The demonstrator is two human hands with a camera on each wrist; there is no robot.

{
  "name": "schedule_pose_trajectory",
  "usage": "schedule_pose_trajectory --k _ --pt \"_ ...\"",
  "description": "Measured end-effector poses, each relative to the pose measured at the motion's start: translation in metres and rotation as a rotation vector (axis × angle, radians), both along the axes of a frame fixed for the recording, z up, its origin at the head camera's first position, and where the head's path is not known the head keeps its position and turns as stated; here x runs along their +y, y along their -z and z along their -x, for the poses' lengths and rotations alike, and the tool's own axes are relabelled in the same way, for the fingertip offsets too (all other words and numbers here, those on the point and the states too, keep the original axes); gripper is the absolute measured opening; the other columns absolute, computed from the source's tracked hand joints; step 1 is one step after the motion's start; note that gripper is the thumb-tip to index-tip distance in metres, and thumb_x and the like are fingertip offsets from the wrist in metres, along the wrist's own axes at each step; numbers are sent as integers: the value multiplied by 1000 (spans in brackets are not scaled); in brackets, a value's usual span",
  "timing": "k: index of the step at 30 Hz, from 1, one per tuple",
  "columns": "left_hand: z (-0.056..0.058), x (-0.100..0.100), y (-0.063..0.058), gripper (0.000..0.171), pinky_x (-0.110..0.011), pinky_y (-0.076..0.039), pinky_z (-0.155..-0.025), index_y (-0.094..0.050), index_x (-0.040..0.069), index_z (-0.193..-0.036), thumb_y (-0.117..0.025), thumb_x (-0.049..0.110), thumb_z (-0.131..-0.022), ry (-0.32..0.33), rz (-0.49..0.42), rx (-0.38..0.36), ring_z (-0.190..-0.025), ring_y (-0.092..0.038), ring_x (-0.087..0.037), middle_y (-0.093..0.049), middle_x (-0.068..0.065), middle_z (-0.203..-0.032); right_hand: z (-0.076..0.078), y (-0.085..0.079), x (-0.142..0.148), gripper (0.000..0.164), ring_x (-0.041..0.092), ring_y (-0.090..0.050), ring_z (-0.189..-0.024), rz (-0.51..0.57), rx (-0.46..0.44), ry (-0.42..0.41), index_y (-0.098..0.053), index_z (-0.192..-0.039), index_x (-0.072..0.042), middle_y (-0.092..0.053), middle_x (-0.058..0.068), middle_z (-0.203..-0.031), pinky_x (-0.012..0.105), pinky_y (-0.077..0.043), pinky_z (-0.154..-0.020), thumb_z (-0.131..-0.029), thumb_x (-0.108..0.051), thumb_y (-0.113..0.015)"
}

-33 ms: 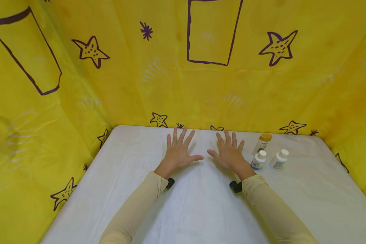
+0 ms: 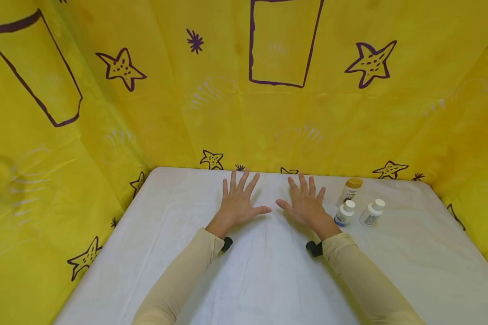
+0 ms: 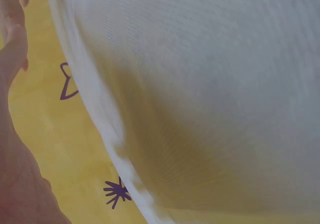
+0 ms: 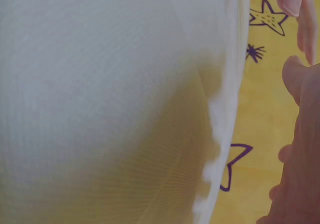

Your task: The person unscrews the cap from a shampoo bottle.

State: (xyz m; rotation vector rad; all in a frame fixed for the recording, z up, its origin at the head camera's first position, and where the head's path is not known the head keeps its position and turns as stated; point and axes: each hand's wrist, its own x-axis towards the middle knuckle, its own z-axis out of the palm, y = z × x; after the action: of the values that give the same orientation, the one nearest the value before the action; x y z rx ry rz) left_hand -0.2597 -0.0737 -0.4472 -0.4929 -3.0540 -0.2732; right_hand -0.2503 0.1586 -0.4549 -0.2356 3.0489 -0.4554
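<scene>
Fingers spread, my left hand (image 2: 236, 204) is held over the far middle of the white-covered table (image 2: 264, 280) and grips nothing. To its right, my right hand (image 2: 307, 206) has its fingers spread as well, with nothing in it. The two thumbs point toward each other with a gap between them. Nearest the right hand stands a white bottle with a blue-marked label (image 2: 344, 214). Behind that is a taller bottle with a yellow cap (image 2: 350, 191), and to the right a second white bottle (image 2: 372, 212). Both wrist views catch only part of each hand at the edge.
Yellow cloth (image 2: 166, 117) with purple starfish drawings hangs behind the table and along both sides. A black wrist device (image 2: 315, 248) sits under the right cuff, and another (image 2: 227, 244) under the left cuff.
</scene>
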Motion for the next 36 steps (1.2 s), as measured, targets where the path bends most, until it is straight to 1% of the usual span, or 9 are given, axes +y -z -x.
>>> schedule_pose_trajectory --k 8,15,21,26,30,36 --pt "-2 -1 -2 112 -66 5 -126 -2 36 -164 -55 87 -80 3 -16 9 -159 18 -38 2 -2 -175 -5 -4 -2 91 52 8 -156 6 -6 -14 -11 -165 -17 7 20 -172 83 4 -114 -99 -70 -42" --pt "-1 -2 -2 112 -67 6 -125 -1 36 -164 -55 86 -81 13 -16 -1 -158 21 -38 5 -1 -174 -6 -6 -2 91 51 8 -156 -1 -5 -23 -9 -165 -18 7 20 -172 82 5 -114 -99 -71 -42" --pt "-1 1 0 111 -67 5 -125 -1 35 -165 -54 85 -81 23 -29 -7 -158 19 -40 6 -1 -174 -8 -8 -2 92 52 6 -156 2 25 -36 -7 -165 -18 5 21 -171 82 3 -114 -99 -70 -42" --pt "-2 8 -1 111 -65 4 -126 1 33 -165 -53 85 -83 45 -64 0 -159 19 -38 4 -1 -174 -11 -14 -1 90 52 4 -156 15 48 -39 -6 -165 -17 5 21 -171 81 2 -115 -100 -68 -42" --pt "-4 18 -4 110 -63 3 -128 0 32 -165 -54 83 -84 48 -96 14 -160 14 -37 -3 -2 -174 -12 -20 0 88 53 1 -155 49 61 -40 -7 -165 -16 3 23 -171 82 2 -115 -101 -66 -41" --pt "-5 34 -8 111 -61 -2 -128 -3 29 -165 -59 80 -84 75 -202 -14 -161 4 -36 -11 -2 -173 -16 -31 5 86 54 -4 -154 110 86 -30 -7 -164 -9 0 26 -169 81 -2 -115 -104 -59 -44"
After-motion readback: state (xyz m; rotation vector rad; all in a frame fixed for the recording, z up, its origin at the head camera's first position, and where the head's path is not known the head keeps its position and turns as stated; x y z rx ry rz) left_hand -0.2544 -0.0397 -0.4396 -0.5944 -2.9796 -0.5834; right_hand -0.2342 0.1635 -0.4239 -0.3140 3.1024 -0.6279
